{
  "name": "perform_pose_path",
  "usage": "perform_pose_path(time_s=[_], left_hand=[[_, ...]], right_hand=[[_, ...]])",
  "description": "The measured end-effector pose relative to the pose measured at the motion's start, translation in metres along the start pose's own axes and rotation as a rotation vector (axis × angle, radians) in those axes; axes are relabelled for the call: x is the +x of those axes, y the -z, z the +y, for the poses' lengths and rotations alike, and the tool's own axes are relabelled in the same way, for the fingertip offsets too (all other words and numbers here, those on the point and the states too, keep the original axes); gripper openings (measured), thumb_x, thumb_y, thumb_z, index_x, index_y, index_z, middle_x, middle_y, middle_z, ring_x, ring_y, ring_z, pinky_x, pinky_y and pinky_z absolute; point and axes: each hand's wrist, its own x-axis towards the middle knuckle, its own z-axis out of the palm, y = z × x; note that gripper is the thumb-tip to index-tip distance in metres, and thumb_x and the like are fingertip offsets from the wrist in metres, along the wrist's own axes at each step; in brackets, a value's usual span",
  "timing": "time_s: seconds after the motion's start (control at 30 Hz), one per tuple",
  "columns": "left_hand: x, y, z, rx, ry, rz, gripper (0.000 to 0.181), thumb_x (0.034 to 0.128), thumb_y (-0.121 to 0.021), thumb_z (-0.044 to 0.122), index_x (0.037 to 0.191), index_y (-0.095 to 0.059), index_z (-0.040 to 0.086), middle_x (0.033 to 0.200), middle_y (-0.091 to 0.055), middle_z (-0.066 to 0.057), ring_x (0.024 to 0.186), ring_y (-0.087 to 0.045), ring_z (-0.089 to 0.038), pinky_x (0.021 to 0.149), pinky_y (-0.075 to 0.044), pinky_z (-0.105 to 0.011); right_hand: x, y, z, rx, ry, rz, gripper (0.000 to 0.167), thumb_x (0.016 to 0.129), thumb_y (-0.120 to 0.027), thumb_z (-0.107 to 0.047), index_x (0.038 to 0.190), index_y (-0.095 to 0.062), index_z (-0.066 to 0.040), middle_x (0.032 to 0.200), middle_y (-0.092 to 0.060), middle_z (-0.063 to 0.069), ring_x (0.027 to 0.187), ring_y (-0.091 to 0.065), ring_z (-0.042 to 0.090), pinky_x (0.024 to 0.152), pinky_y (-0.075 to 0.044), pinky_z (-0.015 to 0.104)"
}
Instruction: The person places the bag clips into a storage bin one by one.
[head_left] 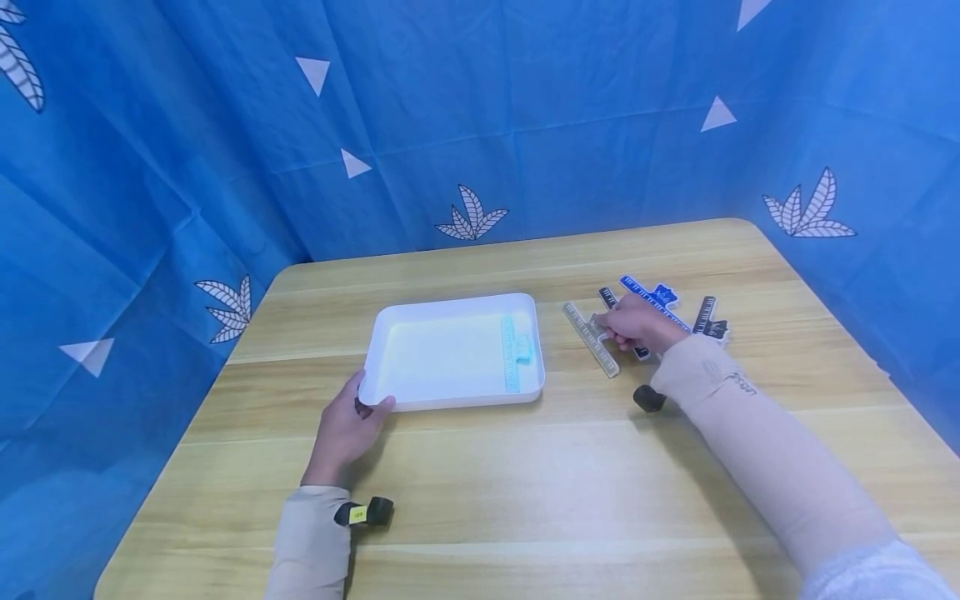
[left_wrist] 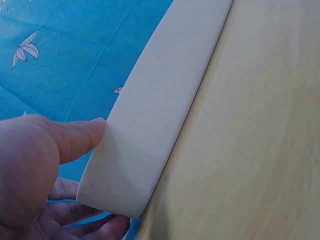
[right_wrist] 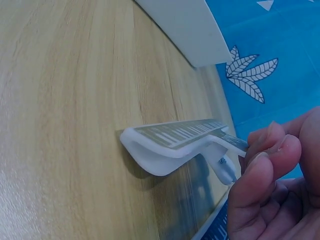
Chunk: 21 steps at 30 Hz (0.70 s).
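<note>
White tray sits mid-table in the head view, teal clip lying inside along its right end, roughly parallel to that wall, probably so there's floor left for more. Left hand has the near-left corner; looks like steadying, not lifting. Right hand is on the gold clip, which lies just right of the tray, nearest of the loose ones; reach is short, likely why that one. Blue clip and one black clip are partly hidden by the right hand/arm; another black clip is farther right, beside the sleeve. All on bare table. Left wrist view: thumb against the upper edge of the long wall, fingers bent round the end, so it's a corner grip, two sides covered, presumably to stop sliding and twisting. Right wrist view: fingertips pinch the gold clip by its handle, clear of the long bar; handle's the natural hold, I'd guess. Shadow under the near end; can't tell if it's fully off the wood.
</note>
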Motion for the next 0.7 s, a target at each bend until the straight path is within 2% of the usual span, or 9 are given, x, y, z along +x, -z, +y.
perform_pose_path(time_s=[0.47,0.7], left_hand=[[0.0008,-0.0004,-0.0001,-0.008,-0.012,0.010,0.074,0.0962,-0.061,0.032,0.151,-0.024,-0.001,0.143,-0.042,-0.029,0.129,-0.044,-0.042,0.106,-0.038,-0.050],[-0.0001,-0.0008,0.0001,-0.014,-0.011,0.010,0.073,0.0963,-0.061,0.032,0.151,-0.024,-0.001,0.142,-0.042,-0.030,0.129,-0.044,-0.043,0.106,-0.038,-0.051]], right_hand=[[-0.0019,0.0028,-0.0043,-0.017,0.012,-0.005,0.033,0.101,-0.048,-0.024,0.078,-0.055,-0.001,0.059,-0.046,-0.002,0.053,-0.045,0.011,0.052,-0.043,0.022],[-0.0024,0.0037,-0.0047,0.017,0.017,-0.017,0.032,0.101,-0.049,-0.022,0.077,-0.053,-0.001,0.061,-0.049,0.000,0.053,-0.044,0.011,0.052,-0.043,0.022]])
